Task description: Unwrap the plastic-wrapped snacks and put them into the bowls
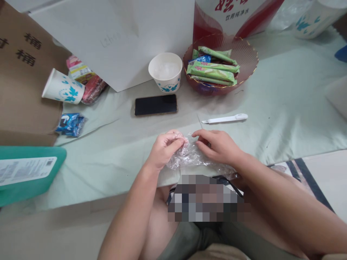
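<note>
Film (187,157) at tabletop (108,159) near edge, L hand (166,147) gripping

Clear, crinkled plastic film bunched btwn both hands, trailing under R hand (215,144) twd person's lap. L hand: thumb & fingers pinched on film. R hand: fingers loosely bent over film, not clenched; can't tell if gripping.

Cutter (227,118) (white handle) lies just beyond R hand, bare blade pointing L. Phone (155,104), screen dark, lies flat beyond L hand. Paper cup (168,82) upright behind phone; contents unclear. Ribbed bowl (248,57) to R of cup, holding green-wrapped snacks (214,74) plus some blue pkg. Far L: 2nd cup (65,88) on its side, blue packet (71,124) just below it. Tabletop covered w/ pale green cloth.
</note>
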Available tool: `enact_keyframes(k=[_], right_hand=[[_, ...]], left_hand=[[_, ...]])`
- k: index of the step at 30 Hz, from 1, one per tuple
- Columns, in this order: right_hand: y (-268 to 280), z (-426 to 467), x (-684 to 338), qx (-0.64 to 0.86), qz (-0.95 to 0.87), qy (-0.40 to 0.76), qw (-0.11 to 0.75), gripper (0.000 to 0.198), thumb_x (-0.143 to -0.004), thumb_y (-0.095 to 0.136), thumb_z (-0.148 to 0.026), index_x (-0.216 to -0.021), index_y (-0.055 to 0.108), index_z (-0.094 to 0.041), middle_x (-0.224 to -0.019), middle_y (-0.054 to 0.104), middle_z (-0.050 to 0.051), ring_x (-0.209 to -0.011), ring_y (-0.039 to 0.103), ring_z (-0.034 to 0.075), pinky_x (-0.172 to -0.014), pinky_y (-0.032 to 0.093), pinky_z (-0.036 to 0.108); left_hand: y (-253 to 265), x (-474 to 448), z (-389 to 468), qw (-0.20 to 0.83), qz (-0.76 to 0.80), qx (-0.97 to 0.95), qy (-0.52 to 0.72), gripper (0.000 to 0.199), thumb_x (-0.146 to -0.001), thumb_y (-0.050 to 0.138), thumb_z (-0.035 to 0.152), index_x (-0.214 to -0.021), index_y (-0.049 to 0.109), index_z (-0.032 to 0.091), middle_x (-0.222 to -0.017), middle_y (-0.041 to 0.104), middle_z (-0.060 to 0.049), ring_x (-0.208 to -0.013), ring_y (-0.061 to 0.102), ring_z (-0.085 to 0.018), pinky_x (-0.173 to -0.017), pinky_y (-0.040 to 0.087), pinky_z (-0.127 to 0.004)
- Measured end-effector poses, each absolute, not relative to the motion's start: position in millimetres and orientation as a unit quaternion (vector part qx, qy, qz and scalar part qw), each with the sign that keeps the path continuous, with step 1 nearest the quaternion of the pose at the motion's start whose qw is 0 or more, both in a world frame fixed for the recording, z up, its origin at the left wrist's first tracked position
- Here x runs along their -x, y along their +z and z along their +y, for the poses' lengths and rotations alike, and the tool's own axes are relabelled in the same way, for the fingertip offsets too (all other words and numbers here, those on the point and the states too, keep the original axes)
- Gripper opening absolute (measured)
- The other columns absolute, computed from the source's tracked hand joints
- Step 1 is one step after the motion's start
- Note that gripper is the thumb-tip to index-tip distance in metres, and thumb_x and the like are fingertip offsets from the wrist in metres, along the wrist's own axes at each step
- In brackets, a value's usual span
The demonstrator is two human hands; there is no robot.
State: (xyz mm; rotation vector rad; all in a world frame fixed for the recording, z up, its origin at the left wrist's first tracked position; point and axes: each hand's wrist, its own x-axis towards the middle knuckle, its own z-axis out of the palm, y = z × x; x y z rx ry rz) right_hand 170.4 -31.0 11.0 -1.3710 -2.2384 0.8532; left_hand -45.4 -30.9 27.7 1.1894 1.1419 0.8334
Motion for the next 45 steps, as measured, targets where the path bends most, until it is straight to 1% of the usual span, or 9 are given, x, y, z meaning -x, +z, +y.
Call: enact_keyframes(k=[4, 10, 14, 20, 24, 29, 36, 45], right_hand=[[10.4, -30.9, -170.6, 0.484, -0.801, 0.298, 0.186, 0.032, -0.092, 0.052, -0.028, -0.118, 0.069, -0.021, -0.074, 0.072, 0.002, -0.070, 0.064, 0.019, -0.069, 0.043, 0.030], [9.7, -31.3, -170.5, 0.480, -0.810, 0.285, 0.181, 0.032, -0.093, 0.051, -0.028, -0.119, 0.069, -0.022, -0.074, 0.073, 0.002, -0.071, 0.065, 0.019, -0.068, 0.041, 0.030], [10.2, -31.6, -170.1, 0.481, -0.816, 0.277, 0.164, 0.032, -0.093, 0.050, -0.029, -0.118, 0.070, -0.022, -0.074, 0.073, 0.002, -0.072, 0.065, 0.020, -0.068, 0.041, 0.031], [12.1, -30.9, -169.5, 0.477, -0.824, 0.270, 0.145, 0.034, -0.094, 0.047, -0.031, -0.115, 0.071, -0.020, -0.075, 0.072, 0.004, -0.072, 0.064, 0.022, -0.071, 0.041, 0.033], [11.9, -30.9, -169.2, 0.464, -0.830, 0.272, 0.149, 0.032, -0.095, 0.045, -0.030, -0.113, 0.070, -0.021, -0.078, 0.073, 0.004, -0.072, 0.064, 0.020, -0.073, 0.042, 0.033], [9.8, -31.4, -168.5, 0.455, -0.832, 0.280, 0.149, 0.032, -0.096, 0.043, -0.029, -0.112, 0.069, -0.019, -0.079, 0.073, 0.004, -0.073, 0.066, 0.021, -0.078, 0.042, 0.036], [8.9, -31.1, -168.7, 0.457, -0.830, 0.283, 0.145, 0.032, -0.097, 0.044, -0.029, -0.113, 0.069, -0.019, -0.080, 0.074, 0.004, -0.075, 0.067, 0.021, -0.080, 0.040, 0.036], [8.8, -31.0, -169.0, 0.454, -0.830, 0.286, 0.150, 0.031, -0.097, 0.044, -0.030, -0.112, 0.069, -0.019, -0.078, 0.073, 0.004, -0.074, 0.066, 0.021, -0.079, 0.040, 0.035]], left_hand=[[28.1, 45.2, -31.5, 0.600, 0.502, -0.513, 0.352, 0.021, -0.082, 0.071, 0.033, -0.067, 0.075, 0.019, -0.083, 0.064, -0.005, -0.074, 0.060, -0.015, -0.069, 0.048, -0.029], [28.6, 44.2, -31.3, 0.585, 0.506, -0.535, 0.342, 0.023, -0.082, 0.070, 0.035, -0.066, 0.074, 0.019, -0.082, 0.064, -0.006, -0.077, 0.060, -0.017, -0.071, 0.049, -0.030], [28.8, 42.6, -31.7, 0.581, 0.506, -0.541, 0.337, 0.023, -0.082, 0.070, 0.034, -0.064, 0.072, 0.019, -0.081, 0.064, -0.006, -0.078, 0.061, -0.017, -0.072, 0.049, -0.030], [27.7, 41.9, -31.6, 0.583, 0.507, -0.541, 0.333, 0.021, -0.082, 0.069, 0.033, -0.066, 0.072, 0.019, -0.083, 0.064, -0.005, -0.079, 0.061, -0.017, -0.075, 0.049, -0.031], [27.9, 40.9, -32.0, 0.585, 0.510, -0.543, 0.322, 0.019, -0.082, 0.069, 0.033, -0.069, 0.073, 0.018, -0.085, 0.063, -0.005, -0.076, 0.060, -0.016, -0.074, 0.048, -0.031], [29.1, 39.3, -31.9, 0.576, 0.510, -0.556, 0.316, 0.021, -0.082, 0.068, 0.034, -0.068, 0.072, 0.018, -0.083, 0.062, -0.005, -0.074, 0.058, -0.016, -0.072, 0.046, -0.031], [30.6, 39.5, -32.1, 0.574, 0.516, -0.557, 0.306, 0.023, -0.083, 0.066, 0.034, -0.067, 0.069, 0.017, -0.085, 0.060, -0.004, -0.077, 0.058, -0.016, -0.073, 0.044, -0.030], [29.5, 38.9, -30.9, 0.572, 0.515, -0.557, 0.314, 0.023, -0.082, 0.065, 0.033, -0.065, 0.069, 0.017, -0.083, 0.060, -0.004, -0.075, 0.057, -0.015, -0.072, 0.043, -0.030]])
